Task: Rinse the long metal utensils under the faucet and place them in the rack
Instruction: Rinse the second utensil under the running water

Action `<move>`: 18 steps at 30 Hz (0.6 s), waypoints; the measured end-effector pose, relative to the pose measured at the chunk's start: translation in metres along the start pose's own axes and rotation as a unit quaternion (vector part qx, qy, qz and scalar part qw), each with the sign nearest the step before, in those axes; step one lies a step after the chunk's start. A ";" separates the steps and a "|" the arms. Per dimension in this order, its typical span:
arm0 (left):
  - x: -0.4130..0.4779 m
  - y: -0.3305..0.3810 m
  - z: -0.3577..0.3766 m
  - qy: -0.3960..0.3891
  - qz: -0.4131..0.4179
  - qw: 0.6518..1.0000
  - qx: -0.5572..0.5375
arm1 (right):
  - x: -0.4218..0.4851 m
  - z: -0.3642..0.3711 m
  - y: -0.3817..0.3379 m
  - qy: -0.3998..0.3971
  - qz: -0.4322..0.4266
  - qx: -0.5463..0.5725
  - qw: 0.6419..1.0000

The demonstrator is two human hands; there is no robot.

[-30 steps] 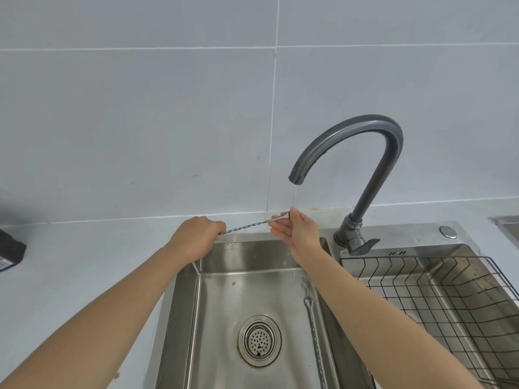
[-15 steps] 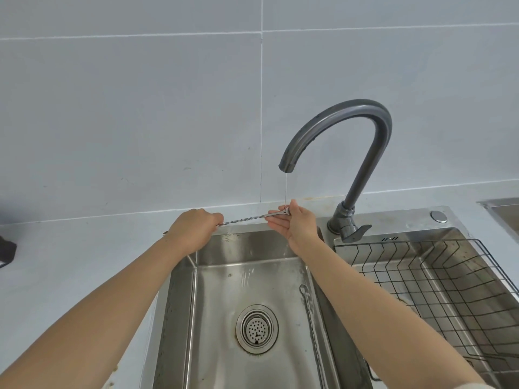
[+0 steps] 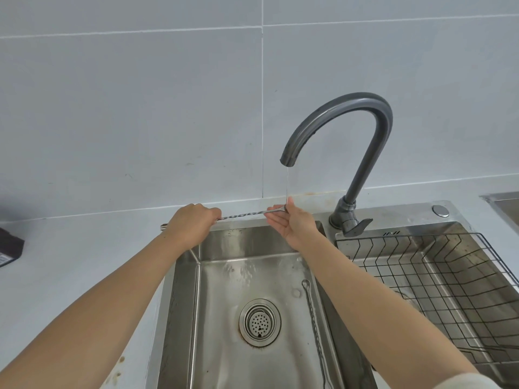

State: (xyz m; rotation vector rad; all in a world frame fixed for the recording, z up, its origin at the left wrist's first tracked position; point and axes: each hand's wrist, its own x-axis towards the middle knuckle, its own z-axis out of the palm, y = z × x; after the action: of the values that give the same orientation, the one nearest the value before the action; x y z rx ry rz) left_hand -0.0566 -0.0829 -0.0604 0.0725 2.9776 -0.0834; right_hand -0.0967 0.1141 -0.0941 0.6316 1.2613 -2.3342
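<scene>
A long twisted metal utensil point(image 3: 241, 214) is held level above the back of the sink. My left hand point(image 3: 191, 224) grips its left part, and a short end sticks out past my wrist. My right hand point(image 3: 292, 224) pinches its right tip between thumb and fingers, right under a thin stream of water from the grey curved faucet point(image 3: 362, 153). A second twisted metal utensil point(image 3: 314, 321) lies along the right side of the sink basin point(image 3: 224, 304). The black wire rack point(image 3: 438, 279) sits in the right basin.
A round drain strainer point(image 3: 259, 322) sits in the middle of the left basin. The faucet lever point(image 3: 358, 227) points right at the faucet base. A dark box point(image 3: 9, 247) stands at the counter's left edge. A tiled wall rises behind.
Both hands keep the same hold on the utensil under the stream. The view has shifted slightly; the hands sit a little farther left in the picture.
</scene>
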 end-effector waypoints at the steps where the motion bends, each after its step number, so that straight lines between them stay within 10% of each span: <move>1: -0.001 0.000 0.000 -0.001 -0.003 1.000 0.000 | -0.001 0.001 0.001 0.010 0.012 -0.015 1.000; 18: -0.010 0.009 -0.011 -0.002 0.007 1.000 -0.023 | -0.009 0.016 0.001 -0.024 -0.012 0.073 0.997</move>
State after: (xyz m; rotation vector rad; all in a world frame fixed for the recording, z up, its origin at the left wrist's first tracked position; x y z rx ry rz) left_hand -0.0479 -0.0737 -0.0480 0.0879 2.9731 -0.0141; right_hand -0.0918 0.1012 -0.0822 0.6070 1.0910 -2.4615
